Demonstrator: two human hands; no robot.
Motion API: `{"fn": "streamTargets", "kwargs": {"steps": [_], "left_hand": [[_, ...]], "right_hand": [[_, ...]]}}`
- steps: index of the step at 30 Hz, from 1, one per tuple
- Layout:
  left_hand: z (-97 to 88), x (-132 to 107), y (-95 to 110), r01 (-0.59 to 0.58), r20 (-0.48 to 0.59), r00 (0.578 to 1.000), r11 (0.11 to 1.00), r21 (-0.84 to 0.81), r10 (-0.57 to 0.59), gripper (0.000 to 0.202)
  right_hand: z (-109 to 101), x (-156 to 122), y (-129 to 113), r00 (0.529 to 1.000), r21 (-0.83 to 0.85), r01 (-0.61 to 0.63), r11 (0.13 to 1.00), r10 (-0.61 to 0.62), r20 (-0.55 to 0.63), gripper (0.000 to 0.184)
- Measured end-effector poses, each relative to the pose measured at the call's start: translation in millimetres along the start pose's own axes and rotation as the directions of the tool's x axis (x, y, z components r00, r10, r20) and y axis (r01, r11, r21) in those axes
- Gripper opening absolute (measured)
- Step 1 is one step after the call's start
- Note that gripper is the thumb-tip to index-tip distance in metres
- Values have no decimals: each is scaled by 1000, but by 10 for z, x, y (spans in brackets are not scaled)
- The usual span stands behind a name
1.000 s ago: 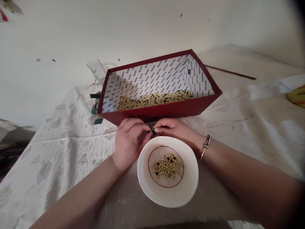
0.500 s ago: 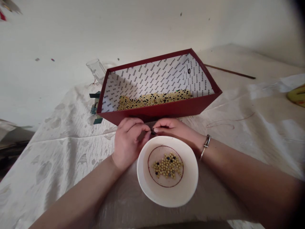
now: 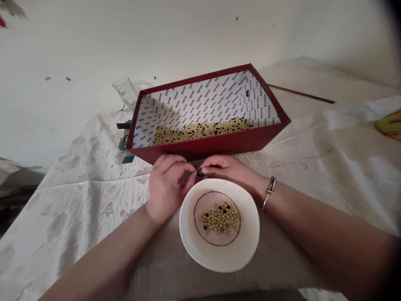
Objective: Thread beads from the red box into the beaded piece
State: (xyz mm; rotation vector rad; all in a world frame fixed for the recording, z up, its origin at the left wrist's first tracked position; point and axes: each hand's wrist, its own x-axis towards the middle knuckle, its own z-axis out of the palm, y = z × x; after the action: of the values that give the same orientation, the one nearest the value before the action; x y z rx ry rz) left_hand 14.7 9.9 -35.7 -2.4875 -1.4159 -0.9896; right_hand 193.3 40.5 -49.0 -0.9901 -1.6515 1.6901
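Note:
Just behind the white bowl's far rim, my left hand (image 3: pixel 167 186) and my right hand (image 3: pixel 224 167) meet almost fingertip to fingertip. Thumb and forefinger of the left are pinched on what looks like a tiny yellow bead (image 3: pixel 196 169). The right one is closed in a pinch too, with a small dark bit at its fingertips, too small to make out. Inside the white bowl (image 3: pixel 219 261) lie loose yellow beads (image 3: pixel 219 217) with a few black ones. Beyond both hands stands a dark red box (image 3: pixel 200 149), its patterned inside holding many yellow and black beads (image 3: pixel 203 130).
Left of the box are a clear glass (image 3: pixel 125 90) and a dark green object (image 3: pixel 124 144). A thin brown stick (image 3: pixel 302 94) and a loose thread (image 3: pixel 291 162) lie to the right. A yellow-green object (image 3: pixel 390 125) sits at the right edge. A pale patterned cloth (image 3: pixel 84 200) covers the table.
Both hands hold nearly the same place, still pinched together. A yellowish speck shows slightly more clearly at the left fingertips. The whole view has shifted a touch; bowl and box look unmoved.

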Motion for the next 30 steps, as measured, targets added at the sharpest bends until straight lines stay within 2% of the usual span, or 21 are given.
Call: {"fn": "streamTargets", "kwargs": {"steps": [15,20,25,30], "left_hand": [[-5,17,3,23,-6,1000,999,29,-23,4],[-2,15,32,-24,8,1000,1000,-5,24,5],[-2,19,3,13,-34,999,999,42,-12,3],[-16,14,47,-34,32,999,999,-12,35,6]], "right_hand": [[8,-2,-7,1000,-12,-4,1000,4,-5,18],[-2,-9,-14,1000,-41,9,999,-9,-5,18],[0,-19,-16,1000,-22,-6,1000,6,-6,19],[0,-17,-26,1000,-40,0,999,0,-1,19]]}}
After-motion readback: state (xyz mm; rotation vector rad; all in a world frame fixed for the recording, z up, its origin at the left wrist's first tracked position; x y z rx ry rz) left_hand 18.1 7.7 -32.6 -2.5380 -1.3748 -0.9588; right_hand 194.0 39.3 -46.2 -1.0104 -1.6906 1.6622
